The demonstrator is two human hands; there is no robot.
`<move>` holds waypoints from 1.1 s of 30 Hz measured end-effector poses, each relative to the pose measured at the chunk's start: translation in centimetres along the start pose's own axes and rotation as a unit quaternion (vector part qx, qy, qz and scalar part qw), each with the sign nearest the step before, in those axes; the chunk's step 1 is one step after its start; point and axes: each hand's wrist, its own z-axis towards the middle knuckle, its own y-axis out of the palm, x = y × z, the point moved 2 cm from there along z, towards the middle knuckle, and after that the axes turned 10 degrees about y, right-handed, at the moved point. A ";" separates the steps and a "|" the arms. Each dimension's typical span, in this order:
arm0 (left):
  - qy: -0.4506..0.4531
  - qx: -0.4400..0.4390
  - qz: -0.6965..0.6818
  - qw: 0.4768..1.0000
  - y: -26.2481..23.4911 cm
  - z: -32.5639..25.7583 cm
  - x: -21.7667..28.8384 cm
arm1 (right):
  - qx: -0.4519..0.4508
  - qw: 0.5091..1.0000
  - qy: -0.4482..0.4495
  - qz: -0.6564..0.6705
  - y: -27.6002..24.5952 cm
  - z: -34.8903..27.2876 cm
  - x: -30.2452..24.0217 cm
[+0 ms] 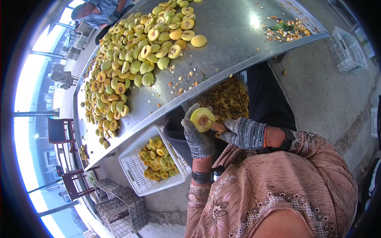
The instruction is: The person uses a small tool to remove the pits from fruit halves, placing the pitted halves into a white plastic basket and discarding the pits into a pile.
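Observation:
My left hand (197, 137), in a grey knit glove, is closed around a yellow-green fruit half (201, 117), plum- or apricot-like. Its cut face is turned up, with a brown hollow or stone at the centre. Gloved alike, my right hand (247, 133) grips the brown wooden handle (219, 127) of a small tool. A thin tip reaches the fruit's cut face; the rest of it is hard to make out. Both hands are over my lap, just off the table's near edge. Below them lies a mass of brownish-yellow fruit pieces (228, 97).
A metal table (222, 51) bears a big heap of halved fruit (135, 59) and scattered stones (287, 31). Beside my left leg stands a white plastic crate (133, 160) with fruit halves (158, 158). Another crate (345, 49) is at right. Across the table sits a person (101, 14).

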 end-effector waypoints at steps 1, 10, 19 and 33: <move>0.002 0.001 0.025 1.000 -0.3 0.0 0.0 | -0.002 1.000 0.000 -0.001 -0.1 0.0 -0.2; 0.006 0.013 0.114 0.993 -0.5 -0.2 0.4 | -0.011 0.995 0.030 -0.098 -0.7 -0.2 -1.0; 0.018 -0.018 0.250 0.968 -1.7 -0.4 0.5 | -0.091 0.983 0.050 -0.149 -2.4 0.3 -1.7; 0.201 -0.043 0.259 0.944 -2.0 1.7 0.3 | -0.034 0.994 -0.100 0.032 1.9 2.3 -0.9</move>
